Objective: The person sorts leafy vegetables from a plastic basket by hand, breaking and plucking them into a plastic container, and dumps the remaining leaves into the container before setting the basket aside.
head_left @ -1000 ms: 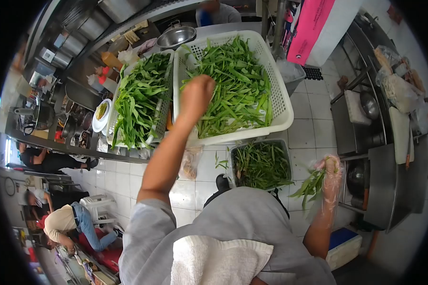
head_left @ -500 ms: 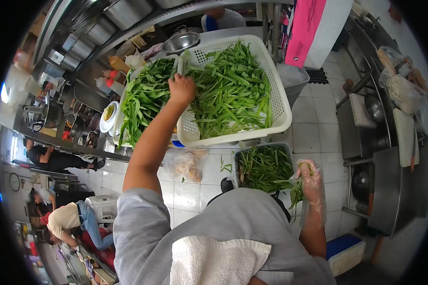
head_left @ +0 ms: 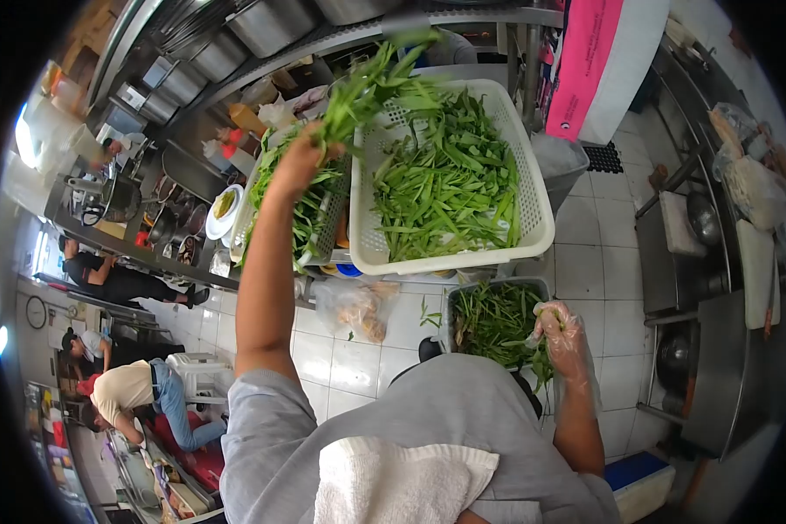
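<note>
My bare left hand is closed around a bunch of long leafy greens, lifted above the smaller basket and partly blurred. Below it, more greens fill the smaller white basket. Beside that stands a large white perforated basket with cut leafy greens spread inside. My right hand, in a clear plastic glove, is closed on a few green stems whose leaves hang down. It is next to a grey bin holding dark green leaves and stems.
On the floor lies a clear plastic bag with brownish contents. A metal counter runs along the right, with a blue-lidded cooler nearby. Pots line the shelf above. Several people work at the left, among them a bent person.
My left hand has risen from between the two baskets, now carrying a bunch of greens up and away. The right hand stays by the bin with its stems. The view has shifted slightly.
</note>
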Demonstrator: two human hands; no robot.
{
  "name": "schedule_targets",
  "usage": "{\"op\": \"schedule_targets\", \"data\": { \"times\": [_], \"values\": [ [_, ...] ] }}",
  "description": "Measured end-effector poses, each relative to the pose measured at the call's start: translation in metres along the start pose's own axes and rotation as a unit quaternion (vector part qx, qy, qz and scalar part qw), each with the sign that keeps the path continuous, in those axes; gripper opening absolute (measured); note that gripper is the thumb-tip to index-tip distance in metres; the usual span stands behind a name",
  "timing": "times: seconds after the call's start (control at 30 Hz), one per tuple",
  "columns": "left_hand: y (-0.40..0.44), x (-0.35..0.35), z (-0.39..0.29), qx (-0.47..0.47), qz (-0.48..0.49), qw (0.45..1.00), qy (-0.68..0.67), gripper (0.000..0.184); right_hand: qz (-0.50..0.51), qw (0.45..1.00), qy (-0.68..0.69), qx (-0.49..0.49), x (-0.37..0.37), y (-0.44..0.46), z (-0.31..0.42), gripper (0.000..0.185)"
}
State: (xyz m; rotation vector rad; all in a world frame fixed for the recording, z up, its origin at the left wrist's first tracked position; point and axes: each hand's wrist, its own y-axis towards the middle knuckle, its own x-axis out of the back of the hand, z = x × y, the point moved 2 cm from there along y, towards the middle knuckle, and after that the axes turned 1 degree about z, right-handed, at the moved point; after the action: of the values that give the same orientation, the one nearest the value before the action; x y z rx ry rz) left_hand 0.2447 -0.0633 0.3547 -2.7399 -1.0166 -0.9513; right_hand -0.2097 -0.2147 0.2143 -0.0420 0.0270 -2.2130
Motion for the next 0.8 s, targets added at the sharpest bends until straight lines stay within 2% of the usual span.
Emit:
{"op": "schedule_targets", "data": {
  "times": [0.03,0.1,0.17,0.23,0.3,0.33,0.47,0.57,0.6,0.63,0.7,0.77,0.8],
  "values": [
    [-0.022,-0.017,-0.017,0.057,-0.007,0.997,0.055,0.043,0.006,1.0,-0.002,-0.008,-0.001,-0.001,0.001,0.02],
    [-0.032,-0.04,-0.005,0.171,-0.017,0.982,-0.077,0.038,0.008,1.0,-0.005,-0.015,-0.004,0.001,0.001,0.02],
    [-0.033,-0.045,0.028,0.172,0.0,0.98,-0.103,0.036,0.02,0.999,-0.044,-0.008,-0.007,0.002,0.002,0.021],
    [-0.038,-0.049,0.033,0.174,0.013,0.976,-0.131,0.035,0.031,0.998,-0.055,-0.013,-0.01,0.004,0.012,0.021],
    [-0.042,-0.05,0.029,0.066,-0.041,0.996,-0.047,0.03,0.046,0.997,-0.064,-0.016,-0.015,0.005,0.017,0.021],
    [-0.044,-0.055,0.026,0.011,-0.093,0.991,-0.09,0.028,0.049,0.997,-0.067,-0.011,-0.017,0.006,0.018,0.021],
    [-0.065,-0.055,0.008,0.037,-0.103,0.984,-0.141,0.027,0.045,0.997,-0.063,-0.002,-0.024,0.009,0.029,0.02],
    [-0.076,-0.063,0.015,0.037,-0.104,0.988,-0.111,0.022,0.015,0.999,-0.047,0.021,-0.028,0.017,0.048,0.018],
    [-0.078,-0.067,0.023,0.013,-0.124,0.988,-0.09,0.018,-0.015,0.992,-0.105,0.074,-0.031,0.021,0.063,0.013],
    [-0.082,-0.07,0.017,0.012,-0.121,0.988,-0.093,0.018,-0.019,0.991,-0.107,0.073,-0.036,0.028,0.076,0.013],
    [-0.094,-0.077,-0.008,-0.049,-0.117,0.992,0.022,0.018,-0.052,0.925,-0.241,0.289,-0.049,0.039,0.11,0.013],
    [-0.103,-0.088,-0.03,-0.082,-0.11,0.99,0.032,0.018,-0.046,0.859,-0.344,0.376,-0.061,0.052,0.13,0.027],
    [-0.106,-0.095,-0.039,-0.129,-0.099,0.986,0.039,0.017,-0.034,0.847,-0.335,0.412,-0.069,0.056,0.142,0.029]
  ]
}}
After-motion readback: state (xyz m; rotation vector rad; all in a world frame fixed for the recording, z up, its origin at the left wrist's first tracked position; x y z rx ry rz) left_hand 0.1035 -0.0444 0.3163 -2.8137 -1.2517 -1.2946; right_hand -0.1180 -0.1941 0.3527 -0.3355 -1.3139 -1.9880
